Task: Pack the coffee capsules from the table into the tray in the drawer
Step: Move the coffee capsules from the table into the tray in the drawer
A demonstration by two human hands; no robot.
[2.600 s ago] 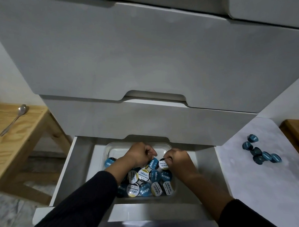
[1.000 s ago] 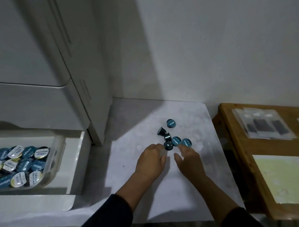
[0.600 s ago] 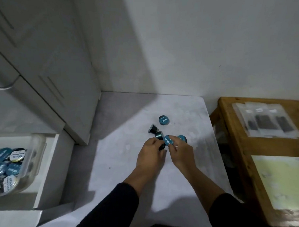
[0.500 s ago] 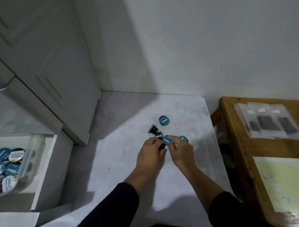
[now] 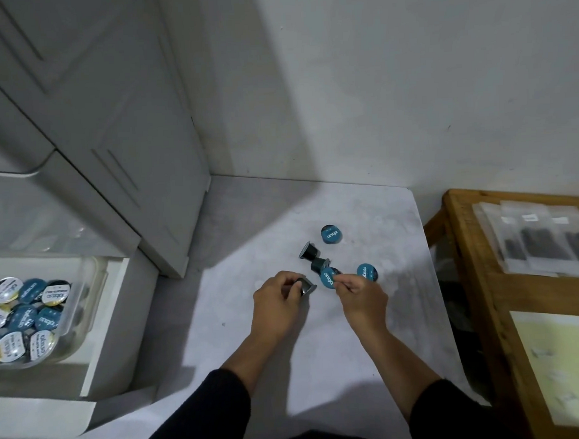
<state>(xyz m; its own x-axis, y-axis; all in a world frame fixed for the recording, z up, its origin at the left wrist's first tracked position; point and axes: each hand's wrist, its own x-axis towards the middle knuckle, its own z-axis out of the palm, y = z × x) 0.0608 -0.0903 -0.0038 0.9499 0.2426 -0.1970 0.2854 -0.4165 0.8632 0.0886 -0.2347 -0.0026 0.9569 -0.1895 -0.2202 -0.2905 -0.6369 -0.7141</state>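
Note:
Several dark coffee capsules with teal lids lie on the grey table [image 5: 270,346]. One capsule [image 5: 331,234] sits farthest back, another [image 5: 308,251] lies on its side, a third [image 5: 318,264] is just behind my hands, and one [image 5: 366,272] rests flat to the right. My left hand [image 5: 278,307] grips a capsule [image 5: 306,286] lying sideways. My right hand [image 5: 361,299] pinches a teal-lidded capsule [image 5: 328,279]. At the far left, the clear tray [image 5: 85,294] in the open drawer [image 5: 107,327] holds many capsules.
A white cabinet [image 5: 111,127] stands behind the drawer, left of the table. A wooden table [image 5: 476,277] on the right carries clear plastic bags [image 5: 541,238] and a pale sheet [image 5: 566,366]. A white wall backs the table.
My hands left the tray in the drawer and moved right to the capsules on the table. Each hand has since closed on a capsule, and they have drawn slightly apart.

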